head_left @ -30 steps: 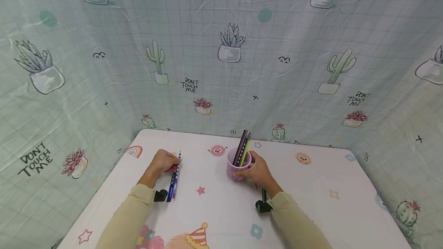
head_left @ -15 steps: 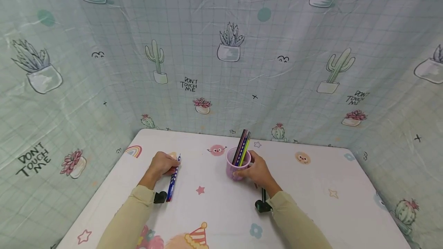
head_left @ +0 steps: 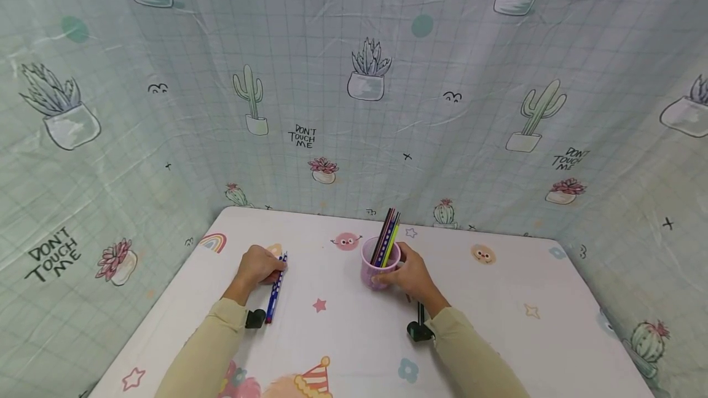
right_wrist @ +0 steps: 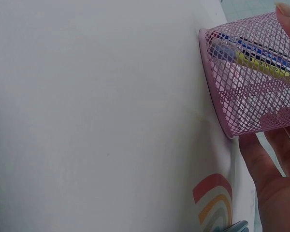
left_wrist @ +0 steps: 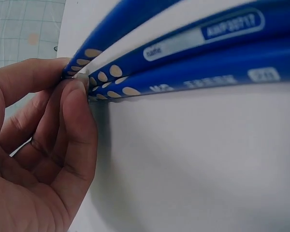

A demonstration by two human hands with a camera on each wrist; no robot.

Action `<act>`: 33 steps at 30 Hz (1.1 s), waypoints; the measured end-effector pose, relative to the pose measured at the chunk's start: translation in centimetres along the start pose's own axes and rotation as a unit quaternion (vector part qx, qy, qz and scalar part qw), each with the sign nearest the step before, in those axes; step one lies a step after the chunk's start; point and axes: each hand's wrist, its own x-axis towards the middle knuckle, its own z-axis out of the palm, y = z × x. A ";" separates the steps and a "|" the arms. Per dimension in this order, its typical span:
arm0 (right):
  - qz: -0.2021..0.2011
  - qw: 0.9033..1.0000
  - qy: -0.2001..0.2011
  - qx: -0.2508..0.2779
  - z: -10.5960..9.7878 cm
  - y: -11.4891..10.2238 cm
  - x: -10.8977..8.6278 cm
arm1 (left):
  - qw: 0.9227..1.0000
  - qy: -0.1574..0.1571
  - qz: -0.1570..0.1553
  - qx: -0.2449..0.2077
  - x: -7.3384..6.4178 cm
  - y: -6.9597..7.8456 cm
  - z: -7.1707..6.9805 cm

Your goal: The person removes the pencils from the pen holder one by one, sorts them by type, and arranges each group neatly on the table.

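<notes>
On the left side of the table my left hand (head_left: 260, 265) pinches slim blue pencils (head_left: 273, 296) near their far end with thumb and fingertips. Three blue pencils (left_wrist: 193, 41) with pale oval spots show close up in the left wrist view, bunched at the fingertips. My right hand (head_left: 412, 272) grips a pink mesh pencil cup (head_left: 372, 278) from its right side, thumb at the front. Inside the cup stand several pencils (head_left: 385, 241), dark, blue-spotted and yellow-green, leaning right. Through the mesh in the right wrist view, a yellow pencil (right_wrist: 266, 66) lies beside blue ones.
A white table (head_left: 343, 330) with printed cartoon figures spans the work area. Behind it hangs a cactus-print cloth (head_left: 310, 66), also closing in both sides. Dark wrist cameras sit under both forearms, the right one (head_left: 420, 330) close to the tabletop.
The left hand has shifted slightly toward me, and the blue pencils in it have come closer together. The right hand and the cup have stayed in place.
</notes>
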 end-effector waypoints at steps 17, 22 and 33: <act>-0.003 1.000 0.005 0.005 0.0 -0.1 -0.2 | 0.992 0.023 0.049 0.114 0.0 -0.8 0.4; -0.005 1.000 0.006 0.005 0.0 -0.1 -0.3 | 0.989 0.025 0.067 0.127 0.1 -1.0 0.4; 0.001 1.000 0.005 0.004 0.1 0.0 -0.2 | 0.995 0.016 0.068 0.074 0.3 -1.3 0.1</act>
